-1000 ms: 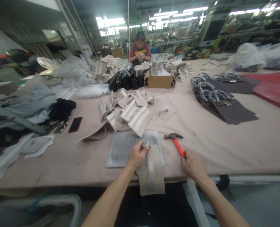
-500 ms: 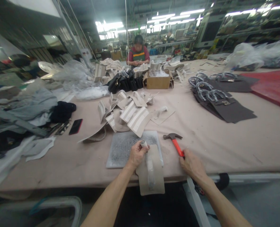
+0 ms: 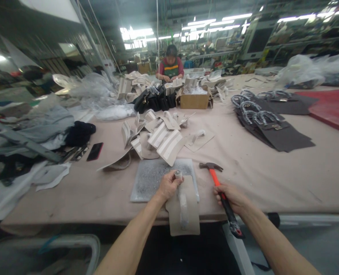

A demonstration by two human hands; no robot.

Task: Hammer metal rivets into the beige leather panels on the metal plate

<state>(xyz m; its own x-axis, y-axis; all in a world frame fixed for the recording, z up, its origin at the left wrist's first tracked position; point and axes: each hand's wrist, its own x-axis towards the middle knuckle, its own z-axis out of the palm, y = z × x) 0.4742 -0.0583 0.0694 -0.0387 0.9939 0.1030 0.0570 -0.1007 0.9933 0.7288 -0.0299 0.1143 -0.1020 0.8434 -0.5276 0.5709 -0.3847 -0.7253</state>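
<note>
Busy workshop table (image 3: 272, 179) strewn with beige cut pieces (image 3: 160, 137), left hand (image 3: 168, 186) gripping a small metal punch (image 3: 177, 175) upright on a beige flap (image 3: 183, 208) over a grey slab (image 3: 149, 179), right hand (image 3: 229, 196) closed around a red-handled hammer (image 3: 217, 179), head resting on the table.

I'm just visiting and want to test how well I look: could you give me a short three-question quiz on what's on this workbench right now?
1. True or false: the right hand grips the red-handled hammer with its head lying on the table.
2. Which does the left hand hold on the beige leather panel? A) a black phone B) the top end of its wrapped handle C) a cardboard box
3. Fill in: the panel's upper part lies on a grey ____.

Key: 1 true; 2 B; 3 slab. The panel's lower end hangs past the table's near edge.
</note>
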